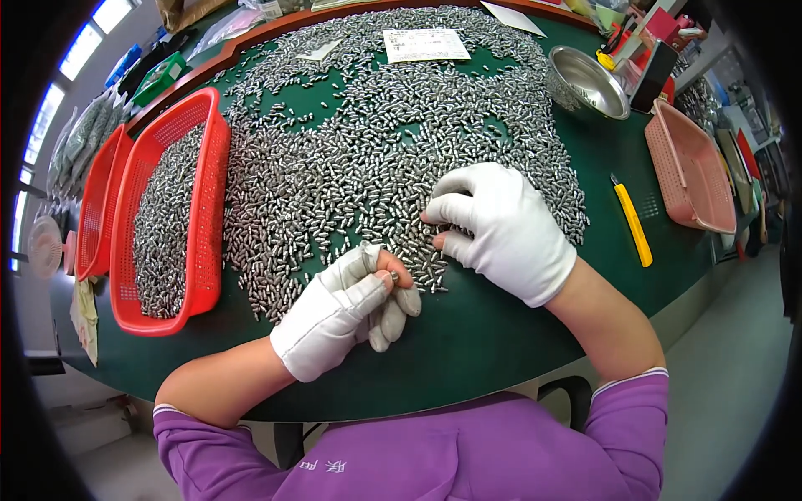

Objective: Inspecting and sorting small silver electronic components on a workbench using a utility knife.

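A wide spread of small silver metal fittings point(317, 188) covers much of the green table. My left hand point(351, 305), in a white glove with bare thumb and index tips, pinches one small metal fitting point(394, 276) just over the spread's near edge. To its right, my gloved right hand point(501, 230) reaches down into the fittings with its fingers curled. Its thumb and index tips also poke out bare. Some fittings show dark beneath its palm, but whether the fingers grip any is hidden.
A red plastic basket point(215, 209) full of fittings stands at the left, another red basket beside it. On the right are a metal bowl point(589, 82), a yellow utility knife point(632, 224) and a pink basket point(687, 171). A paper label point(426, 45) lies on the far fittings.
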A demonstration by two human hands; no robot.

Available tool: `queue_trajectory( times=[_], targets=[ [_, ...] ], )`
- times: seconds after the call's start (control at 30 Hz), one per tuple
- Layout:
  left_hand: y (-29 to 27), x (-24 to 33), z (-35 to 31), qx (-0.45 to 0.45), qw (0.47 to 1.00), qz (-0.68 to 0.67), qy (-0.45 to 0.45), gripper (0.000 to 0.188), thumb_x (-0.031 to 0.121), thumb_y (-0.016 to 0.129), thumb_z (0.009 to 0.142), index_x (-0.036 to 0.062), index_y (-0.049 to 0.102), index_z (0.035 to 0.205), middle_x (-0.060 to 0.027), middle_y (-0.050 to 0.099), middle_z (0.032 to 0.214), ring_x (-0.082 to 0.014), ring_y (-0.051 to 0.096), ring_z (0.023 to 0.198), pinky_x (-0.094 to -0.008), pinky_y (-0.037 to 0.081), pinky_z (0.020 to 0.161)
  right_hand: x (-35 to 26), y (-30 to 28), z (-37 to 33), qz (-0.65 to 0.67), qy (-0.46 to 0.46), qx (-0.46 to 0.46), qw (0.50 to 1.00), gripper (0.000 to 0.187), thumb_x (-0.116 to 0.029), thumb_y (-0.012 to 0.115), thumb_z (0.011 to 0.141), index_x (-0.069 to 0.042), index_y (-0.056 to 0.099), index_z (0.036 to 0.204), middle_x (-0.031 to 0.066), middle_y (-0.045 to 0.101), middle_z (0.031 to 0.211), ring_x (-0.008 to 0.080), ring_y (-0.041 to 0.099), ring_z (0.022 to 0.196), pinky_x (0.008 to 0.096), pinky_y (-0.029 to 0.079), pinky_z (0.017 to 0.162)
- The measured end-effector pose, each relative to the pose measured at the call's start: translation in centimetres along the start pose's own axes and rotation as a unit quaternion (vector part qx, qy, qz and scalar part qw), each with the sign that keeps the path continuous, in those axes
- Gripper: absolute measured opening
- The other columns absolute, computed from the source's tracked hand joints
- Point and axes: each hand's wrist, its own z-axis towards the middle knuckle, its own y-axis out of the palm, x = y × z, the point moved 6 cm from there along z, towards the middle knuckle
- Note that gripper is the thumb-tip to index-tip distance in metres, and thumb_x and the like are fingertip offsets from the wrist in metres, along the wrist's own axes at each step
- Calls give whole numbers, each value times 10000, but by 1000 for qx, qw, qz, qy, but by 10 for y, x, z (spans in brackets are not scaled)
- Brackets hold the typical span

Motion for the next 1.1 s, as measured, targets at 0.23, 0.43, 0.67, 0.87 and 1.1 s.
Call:
queue_trajectory(
  times=[0.23, 0.43, 0.67, 0.87, 1.1],
  targets=[
    [-1, 0, 0, -13, 1000, -14, 3, 215, 303, 574, 960, 100, 513, 997, -84, 604, 879, -106, 448, 530, -227, 351, 484, 1, 6, 0, 0, 0, -1, 1000, 89, -159, 700, 750, -91, 648, 772, 61, 617, 822, 272, 616, 789, 387, 507, 703],
    [-3, -2, -1, -18, 998, -54, -4, 252, 274, 641, 913, 116, 495, 1046, -76, 583, 964, -97, 440, 570, -219, 331, 494, -8, -9, 0, 83, -1, 68, 994, 122, -110, 747, 723, -90, 644, 785, 62, 622, 876, 254, 605, 797, 367, 497, 708],
    [-2, -4, -2, -45, 998, -34, -42, 209, 201, 603, 947, 73, 529, 1094, -41, 616, 963, -71, 571, 737, -205, 480, 629, -29, 10, -2, 336, 33, 27, 941, 148, -28, 752, 677, -57, 654, 784, 91, 638, 895, 262, 619, 767, 365, 513, 695],
    [-4, -2, -3, -20, 998, -52, -20, 155, 204, 599, 953, 78, 539, 1022, -42, 622, 916, -74, 568, 695, -202, 473, 593, -30, 7, 3, 317, -5, 41, 947, 155, -26, 736, 689, -51, 671, 827, 100, 642, 887, 283, 626, 736, 367, 516, 663],
    [-4, -4, -1, -15, 1000, -24, -6, 256, 341, 643, 921, 106, 560, 979, -56, 619, 868, -93, 497, 589, -208, 363, 510, -12, -20, 1, 19, 4, 87, 996, 226, 8, 748, 653, -83, 682, 849, 61, 643, 949, 263, 606, 879, 372, 483, 781]
  ],
)
